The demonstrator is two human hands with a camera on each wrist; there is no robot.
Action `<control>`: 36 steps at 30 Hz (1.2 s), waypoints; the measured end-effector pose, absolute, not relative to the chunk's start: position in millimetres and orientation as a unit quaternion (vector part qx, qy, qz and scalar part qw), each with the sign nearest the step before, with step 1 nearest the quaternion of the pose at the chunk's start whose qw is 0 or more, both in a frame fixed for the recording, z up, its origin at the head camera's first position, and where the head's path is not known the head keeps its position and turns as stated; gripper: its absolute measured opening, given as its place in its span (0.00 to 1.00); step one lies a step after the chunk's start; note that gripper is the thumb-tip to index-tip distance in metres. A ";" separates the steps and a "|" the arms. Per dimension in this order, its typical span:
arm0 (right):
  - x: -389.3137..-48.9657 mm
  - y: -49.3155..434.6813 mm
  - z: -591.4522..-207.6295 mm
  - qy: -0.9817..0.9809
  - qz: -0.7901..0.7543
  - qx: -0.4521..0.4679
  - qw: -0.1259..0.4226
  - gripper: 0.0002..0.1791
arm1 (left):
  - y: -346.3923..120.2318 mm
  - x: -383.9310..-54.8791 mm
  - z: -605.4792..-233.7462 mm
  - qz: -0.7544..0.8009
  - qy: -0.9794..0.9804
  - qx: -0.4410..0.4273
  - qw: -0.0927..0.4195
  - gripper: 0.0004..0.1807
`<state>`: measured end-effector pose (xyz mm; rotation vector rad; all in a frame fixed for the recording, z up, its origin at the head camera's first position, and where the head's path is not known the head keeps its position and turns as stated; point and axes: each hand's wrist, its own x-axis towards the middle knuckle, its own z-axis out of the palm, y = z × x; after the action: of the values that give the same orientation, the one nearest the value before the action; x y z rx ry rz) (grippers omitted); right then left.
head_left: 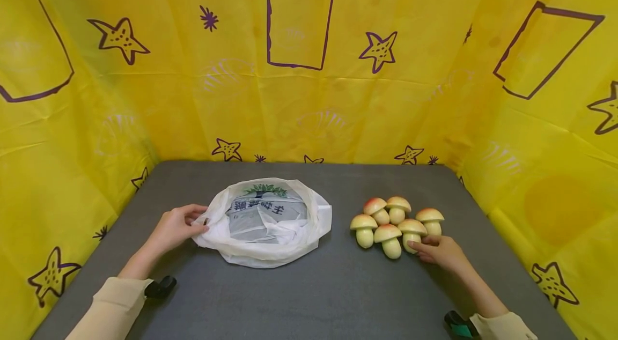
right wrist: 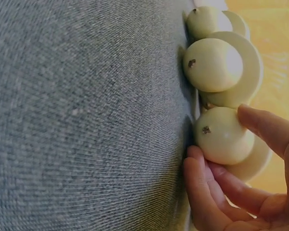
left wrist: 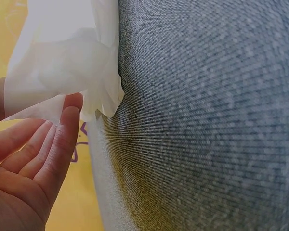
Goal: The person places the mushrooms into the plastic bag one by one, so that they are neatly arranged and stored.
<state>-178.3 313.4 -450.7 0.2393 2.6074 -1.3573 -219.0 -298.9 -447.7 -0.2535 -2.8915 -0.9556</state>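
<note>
The left hand pinches the rim of a white bag, open-mouthed, with what seems crumpled plastic inside; right of the bag, the right hand grips one mushroom among six.

Left sleeve: beige, loose cuff — black, rounded left wrist unit alongside. Right sleeve: matching beige — black right wrist unit, green panel.

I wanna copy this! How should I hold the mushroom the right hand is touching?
Probably pinch this mushroom by its round stem, coming from the near right: the stem points to the near side, the wider cap sits behind, and another mushroom crowds its left.
</note>
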 end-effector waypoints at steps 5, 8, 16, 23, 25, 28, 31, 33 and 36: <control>-177.8 313.0 -450.0 0.873 -0.471 0.088 0.090 0.28 | -298.7 -218.7 -446.9 -0.313 -0.945 -0.084 0.043 0.24; -176.5 313.0 -445.9 0.870 -0.477 0.090 0.086 0.30 | -298.3 -218.4 -446.9 -0.314 -0.945 -0.085 0.043 0.24; -173.9 312.4 -425.9 0.876 -0.467 0.087 0.080 0.36 | -298.9 -218.3 -447.0 -0.314 -0.944 -0.087 0.047 0.23; -172.5 309.0 -410.2 0.890 -0.444 0.076 0.075 0.37 | -298.0 -218.1 -446.2 -0.315 -0.944 -0.085 0.047 0.24; -172.5 306.5 -406.0 0.893 -0.438 0.073 0.072 0.37 | -297.7 -217.8 -445.8 -0.316 -0.944 -0.084 0.046 0.24; -173.1 301.4 -400.7 0.894 -0.437 0.072 0.069 0.37 | -297.7 -217.8 -445.6 -0.317 -0.944 -0.083 0.046 0.23; -174.9 295.3 -396.0 0.892 -0.442 0.065 0.067 0.37 | -298.0 -217.9 -445.7 -0.317 -0.944 -0.082 0.047 0.23; -176.7 291.0 -393.4 0.889 -0.449 0.058 0.066 0.36 | -298.0 -218.0 -445.7 -0.316 -0.944 -0.082 0.047 0.24; -179.6 284.3 -390.8 0.883 -0.463 0.046 0.060 0.33 | -297.8 -217.8 -445.3 -0.316 -0.944 -0.081 0.046 0.24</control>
<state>-179.6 284.3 -390.8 0.1399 2.6737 -1.4014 -217.8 -297.8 -445.3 -0.2488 -2.8818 -0.9645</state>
